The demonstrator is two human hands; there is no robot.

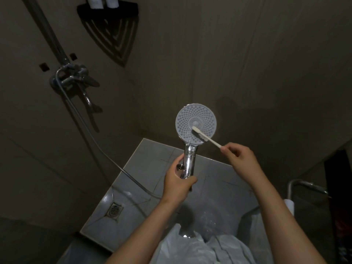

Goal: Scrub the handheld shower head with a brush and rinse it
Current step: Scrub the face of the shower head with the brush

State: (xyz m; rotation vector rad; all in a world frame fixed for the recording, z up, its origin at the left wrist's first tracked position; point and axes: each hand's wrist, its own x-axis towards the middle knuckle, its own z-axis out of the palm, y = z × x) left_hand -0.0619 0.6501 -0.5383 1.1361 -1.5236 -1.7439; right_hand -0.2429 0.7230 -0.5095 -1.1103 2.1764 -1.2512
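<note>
From the wall mixer (74,77) at upper left, a thin hose (106,155) runs down to centre frame. There a person's left hand (179,182) wraps its fingers round the chrome handle of the handheld shower head (196,115). The head stands almost upright, its long axis rising from the hand to the round spray face, which is turned toward the camera. It looks rigid, probably slippery when wet and light enough for one hand, and mid-handle seems the surest hold. Just right of centre, a pale brush (206,138) rests bristle-end on the face. It slants down-right to the right hand (238,156), which pinches the end of its thin, likely springy handle.
</note>
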